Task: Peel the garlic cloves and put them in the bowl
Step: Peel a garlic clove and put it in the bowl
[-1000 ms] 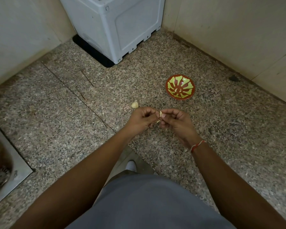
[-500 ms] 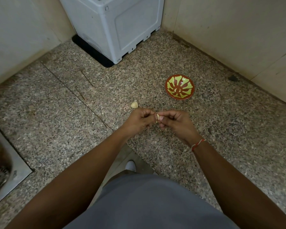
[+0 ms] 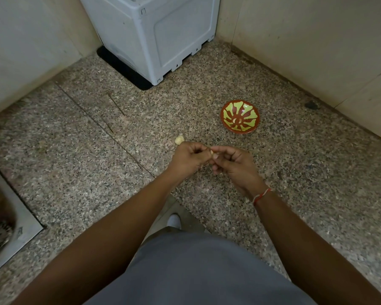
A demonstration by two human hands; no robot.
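1. Nearest the camera, a grey garment [image 3: 198, 271] fills the bottom edge. Both forearms reach forward from it over the speckled stone floor [image 3: 75, 172], and a red-and-white thread [image 3: 261, 195] circles the right wrist.
2. The left hand [image 3: 188, 158] and right hand [image 3: 233, 164] meet fingertip to fingertip above the middle of the floor. Both are curled, pinching one small pale garlic clove [image 3: 212, 152] between them. It is mostly hidden, so its long axis cannot be told.
3. Just beyond the left knuckles, a second garlic piece [image 3: 179, 139] lies on the floor. Whether it is peeled cannot be told.
4. Farther off, toward the far right wall edge, sits the red-and-green bowl [image 3: 240, 117], apparently with no cloves inside.
5. The relation that matters: the bowl lies ahead and to the right of the held clove, nearer the right hand. That hand looks best placed to carry the clove over once the skin is off.
6. A grey appliance [image 3: 154, 34] stands in the far corner, and a metal drain [image 3: 2, 230] sits at the left edge.
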